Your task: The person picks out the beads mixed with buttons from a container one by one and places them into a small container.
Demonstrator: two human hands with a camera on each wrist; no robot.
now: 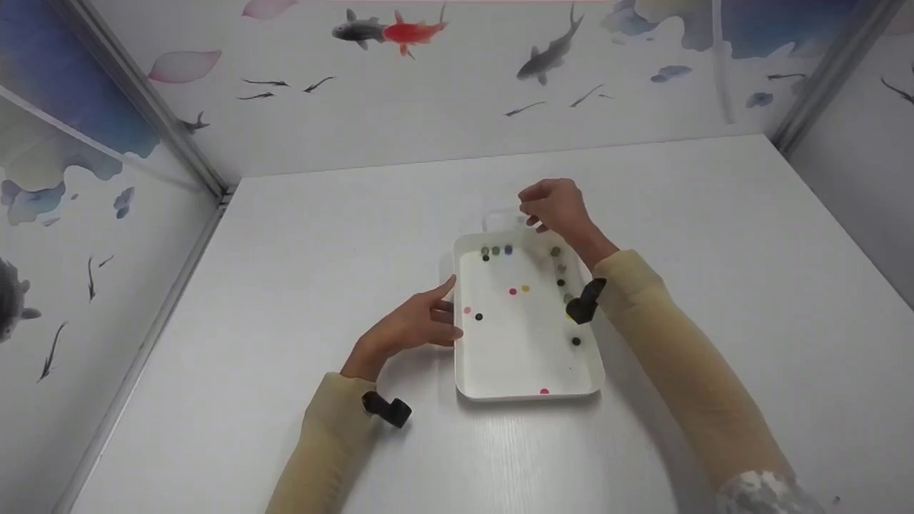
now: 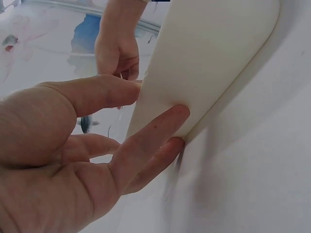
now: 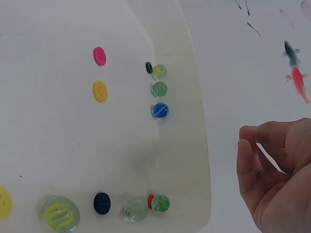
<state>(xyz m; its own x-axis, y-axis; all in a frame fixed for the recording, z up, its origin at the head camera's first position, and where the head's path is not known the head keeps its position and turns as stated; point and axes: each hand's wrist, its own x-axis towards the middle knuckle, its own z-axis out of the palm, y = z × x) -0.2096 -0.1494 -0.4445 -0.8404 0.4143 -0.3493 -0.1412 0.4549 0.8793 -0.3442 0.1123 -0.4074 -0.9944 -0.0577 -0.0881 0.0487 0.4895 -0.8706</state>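
A hard push on the white tray [image 1: 525,364] could set its marbles [image 3: 160,110] rolling.
I see it mid-frame on the table [image 1: 321,264], holding marbles and buttons [image 3: 100,91]; the left hand [image 1: 414,321] touches its wall, fingers extended. Upper middle, the right hand [image 1: 559,207] hangs by what looks like a clear box [image 1: 486,221], contents too faint to tell; fingertips together, whether on anything I can't tell.

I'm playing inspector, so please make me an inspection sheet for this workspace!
Surface: white table.
Job's things: white tray holding marbles and buttons; faint clear item behind it.
Clutter: dark speck at near right, too small to identify.
Left hand: fingers touch tray's outer side.
Right hand: bent fingers, beyond tray's far edge; cannot tell whether they hold anything.
Cables: nothing seen.
Surroundings: walls with painted fish.
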